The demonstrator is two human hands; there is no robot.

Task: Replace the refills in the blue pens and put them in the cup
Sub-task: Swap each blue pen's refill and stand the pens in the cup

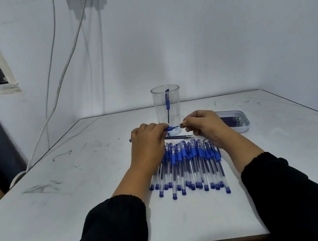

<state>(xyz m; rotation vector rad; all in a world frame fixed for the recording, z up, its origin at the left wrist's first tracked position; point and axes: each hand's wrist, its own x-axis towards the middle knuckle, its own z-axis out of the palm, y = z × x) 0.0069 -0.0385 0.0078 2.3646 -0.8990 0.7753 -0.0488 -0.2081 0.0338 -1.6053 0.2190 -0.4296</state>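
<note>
Both hands' fingers pinching one blue pen (169,128), left hand (146,140), right hand (205,123), tip piece hidden

on the table (64,203), the cup (167,107) stands behind the pen pile (188,167), the tray (241,123) to its right.

White cables (61,76) down the wall (204,43)

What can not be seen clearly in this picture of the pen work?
Head view only:
- Pen barrel: hidden inside the left hand.
- Pen tip part: covered by the right hand fingers, too small to tell.
- Refills in the white tray: partly hidden by the right hand, uncountable.
- Pen pile: left side under the left wrist.
</note>
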